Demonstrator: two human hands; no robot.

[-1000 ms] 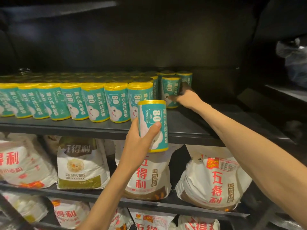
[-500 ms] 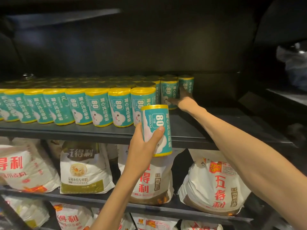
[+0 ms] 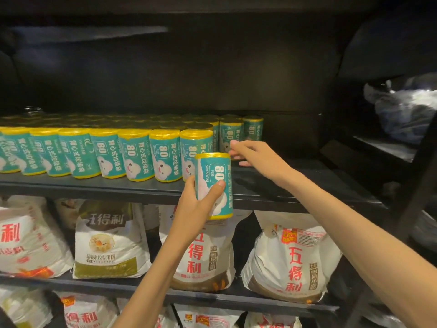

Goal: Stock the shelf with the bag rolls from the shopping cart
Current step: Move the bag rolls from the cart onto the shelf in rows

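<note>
Teal-and-yellow roll (image 3: 214, 185) sits upright in the left hand (image 3: 196, 204), fingers and thumb curled round it, just before the shelf (image 3: 295, 185) edge. The right hand (image 3: 253, 153) has drawn back from the rear rolls (image 3: 241, 132) it was touching a second ago; its fingers now spread loosely, holding nothing. That rear placement looks finished, so bare shelf under the right hand probably takes this roll.

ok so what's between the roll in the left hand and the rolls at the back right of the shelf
In the head view, only the open right hand and bare dark metal shelf lie between the held teal yellow-capped bag roll and those back rolls.
</note>
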